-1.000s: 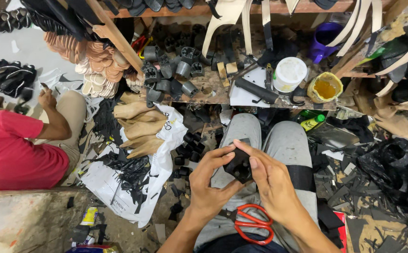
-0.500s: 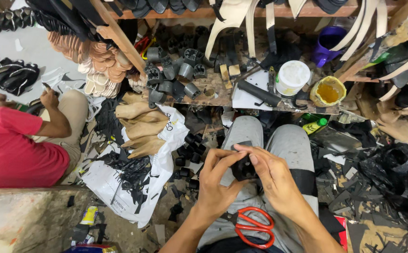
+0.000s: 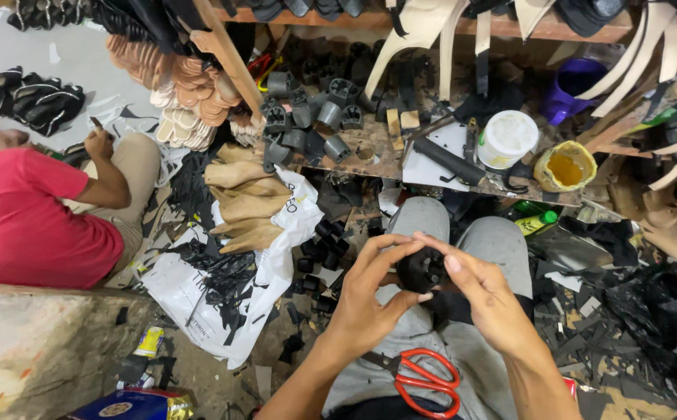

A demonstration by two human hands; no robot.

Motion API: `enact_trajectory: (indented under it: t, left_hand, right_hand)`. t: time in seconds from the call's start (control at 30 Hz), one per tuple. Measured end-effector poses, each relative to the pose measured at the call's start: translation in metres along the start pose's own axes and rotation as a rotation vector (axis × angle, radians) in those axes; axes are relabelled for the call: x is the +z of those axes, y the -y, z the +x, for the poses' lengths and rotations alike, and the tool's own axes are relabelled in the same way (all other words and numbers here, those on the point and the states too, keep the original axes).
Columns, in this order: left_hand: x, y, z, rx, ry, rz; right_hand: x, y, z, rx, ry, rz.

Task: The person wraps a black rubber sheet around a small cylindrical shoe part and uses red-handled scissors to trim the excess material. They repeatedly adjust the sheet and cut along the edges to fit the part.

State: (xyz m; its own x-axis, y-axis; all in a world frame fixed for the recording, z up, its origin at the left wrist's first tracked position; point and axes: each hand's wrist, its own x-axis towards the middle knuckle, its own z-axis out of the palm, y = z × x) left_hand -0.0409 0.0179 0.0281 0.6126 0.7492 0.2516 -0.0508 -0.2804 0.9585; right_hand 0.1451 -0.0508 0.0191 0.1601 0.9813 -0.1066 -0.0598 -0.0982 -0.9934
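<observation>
Red-shirted co-worker (image 3: 27,214) sits at far left. Beside them a white plastic bag (image 3: 198,288) carries tan shoe forms and black scraps. At centre, over the person's lap, left hand (image 3: 370,299) and right hand (image 3: 486,299) each close their grip on a small black piece (image 3: 420,268). Red-handled scissors (image 3: 424,381) lie below. On the tabletop, a yellow tub (image 3: 564,167) holds amber glue.

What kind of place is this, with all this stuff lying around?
Most likely a small shoemaking workshop: stacked tan shoe soles, black moulded heel blocks on the wooden bench, and beige cut upper pieces heaped on the floor.
</observation>
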Motion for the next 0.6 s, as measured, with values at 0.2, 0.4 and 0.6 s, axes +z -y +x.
enact_trajectory:
  t: [0.2,0.4,0.6]
  left_hand:
    - [0.023,0.001,-0.003,-0.055,-0.196,-0.222]
    - [0.008,0.0,0.0,-0.078,-0.071,-0.176]
    - [0.019,0.005,-0.006,0.069,-0.148,-0.081]
  right_hand:
    - [0.012,0.007,-0.006,-0.143,-0.086,-0.166]
    - [0.012,0.006,-0.002,-0.152,-0.048,-0.026]
    - [0.028,-0.01,-0.001,-0.15,-0.139,0.116]
